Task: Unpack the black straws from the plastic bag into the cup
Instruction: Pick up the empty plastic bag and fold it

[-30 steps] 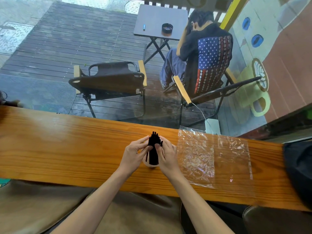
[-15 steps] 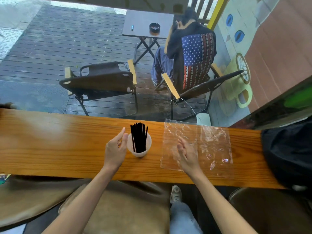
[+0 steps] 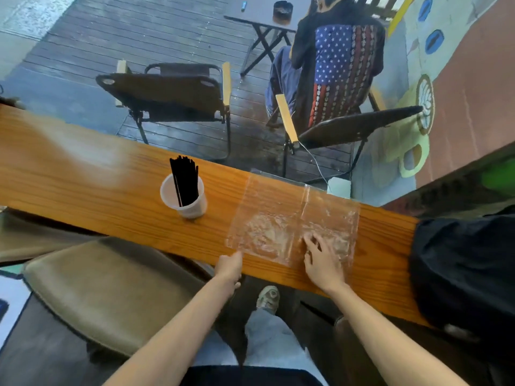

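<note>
The black straws are all bundled upright in the white cup, which is parked about mid-depth on the wooden table, a bit nearer the far edge than the near one. No straws can be made out inside the plastic bag, which is lying flat and crinkled, well apart from the cup toward the table's right end and reaching from far edge almost to near edge. So the unpacking itself looks pretty much done, and what's in hand seems to be dealing with the empty bag. The right hand is laid flat on the bag's near part, fingers spread and nothing gripped. The left hand is at the table's near edge, touching the bag's near-left corner; whether that corner is actually pinched can't be told. Next, the bag would probably need to be gathered or slid off without the cup getting bumped.
</note>
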